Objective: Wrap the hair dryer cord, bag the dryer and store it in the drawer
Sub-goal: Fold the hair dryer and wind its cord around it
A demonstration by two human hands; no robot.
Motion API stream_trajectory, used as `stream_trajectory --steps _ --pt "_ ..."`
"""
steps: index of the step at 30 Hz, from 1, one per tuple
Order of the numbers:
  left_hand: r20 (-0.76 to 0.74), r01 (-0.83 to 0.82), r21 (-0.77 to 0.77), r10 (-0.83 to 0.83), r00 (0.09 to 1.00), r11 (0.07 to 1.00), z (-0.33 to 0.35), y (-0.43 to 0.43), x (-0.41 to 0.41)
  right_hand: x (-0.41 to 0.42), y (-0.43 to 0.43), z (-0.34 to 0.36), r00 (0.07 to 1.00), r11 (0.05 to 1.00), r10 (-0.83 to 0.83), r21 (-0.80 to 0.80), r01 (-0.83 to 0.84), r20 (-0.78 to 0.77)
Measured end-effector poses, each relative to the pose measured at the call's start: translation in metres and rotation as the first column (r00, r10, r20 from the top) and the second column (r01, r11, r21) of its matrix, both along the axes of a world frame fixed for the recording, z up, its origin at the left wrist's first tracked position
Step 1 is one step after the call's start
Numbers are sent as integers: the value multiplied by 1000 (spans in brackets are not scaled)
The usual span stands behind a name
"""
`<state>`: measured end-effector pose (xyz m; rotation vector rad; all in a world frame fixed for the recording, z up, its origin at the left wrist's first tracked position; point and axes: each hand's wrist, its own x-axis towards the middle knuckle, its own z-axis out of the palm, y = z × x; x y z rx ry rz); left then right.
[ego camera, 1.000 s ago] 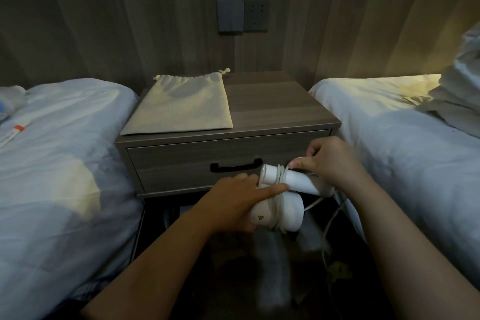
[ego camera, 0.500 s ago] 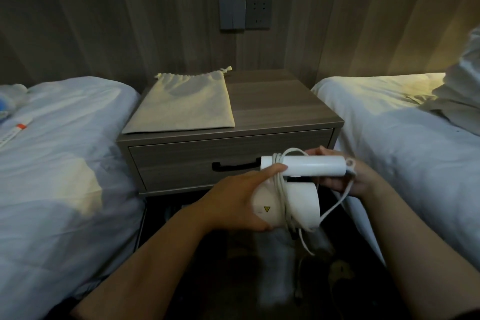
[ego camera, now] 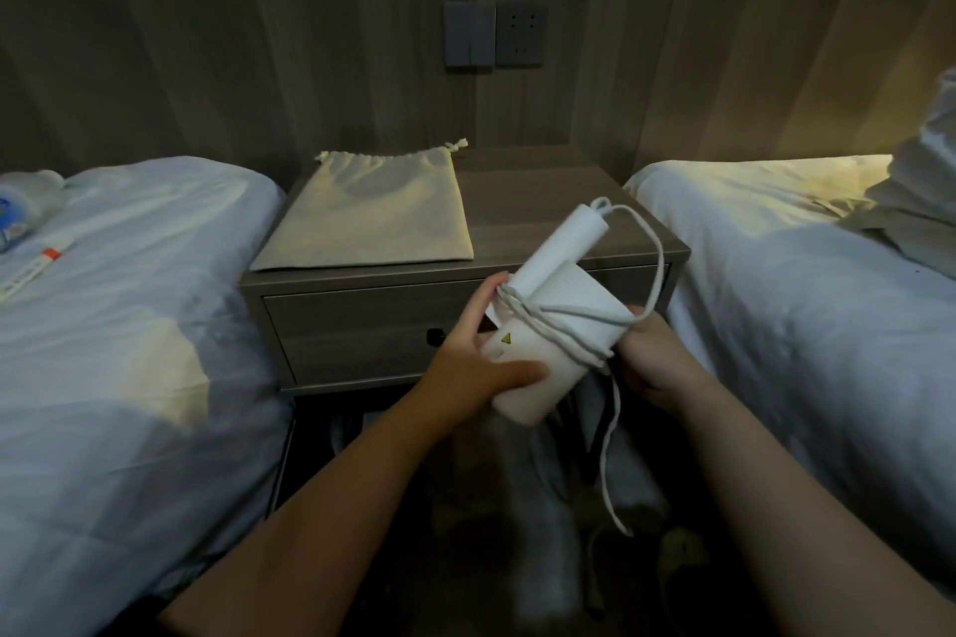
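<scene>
White plastic hair dryer (ego camera: 543, 357), folded, was held in front of the nightstand (ego camera: 543, 202) between the two beds. Left hand (ego camera: 476, 367) was clamped on its smooth cylindrical body, thumb across the front. Right hand (ego camera: 652, 357) was closed on the far end, apparently pinching the cord (ego camera: 558, 326); exact finger contact was hidden. Several turns of matte rounded cord crossed the body; one loop arched off the handle end and a tail hung loose, so wrapping judged partly done. Cloth drawstring bag (ego camera: 372, 217) lay flat and unused on the woodgrain top. Drawer (ego camera: 357, 326) was closed.
</scene>
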<state>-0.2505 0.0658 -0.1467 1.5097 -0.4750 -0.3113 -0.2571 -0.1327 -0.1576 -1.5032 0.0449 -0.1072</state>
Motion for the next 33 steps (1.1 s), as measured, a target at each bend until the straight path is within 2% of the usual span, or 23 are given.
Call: stream_trajectory --steps 2,5,9,12,15,17,20,24,28,31,33 --pt "-72 -24 -89 18 997 996 1 -1 1 0 3 2 1000 996 8 -94 -7 7" --pt "-144 -66 -171 41 989 983 2 -2 3 0 3 7 998 987 70 -142 -70 -5" --pt "-196 -125 -198 86 977 972 4 -3 2 -2 9 12 996 977 78 -196 -84 -38" --pt "-173 -137 -208 101 980 969 5 -3 2 -4 8 20 991 991 99 -84 -107 -95" --pt "-180 -152 -216 113 977 965 5 -3 2 -7 5 28 947 958 255 181 -221 -195" --pt "-170 -162 -201 128 977 966 5 -4 0 -9 5 29 928 934 317 234 -270 -194" --pt "-137 -187 -167 165 977 968 5 -5 -2 -11 8 27 942 948 292 177 -263 -163" --pt "-119 -214 -157 197 973 964 5 -5 -2 -11 12 23 932 920 355 201 -336 -70" --pt "-121 -231 -133 215 969 964 4 -6 -1 -11 14 22 935 925 352 171 -338 -55" --pt "-153 -193 -108 175 973 975 6 -3 2 -14 14 24 955 958 282 81 -275 -89" --pt "-148 -122 -34 116 982 992 8 2 5 -17 12 24 964 967 251 -6 -253 -86"
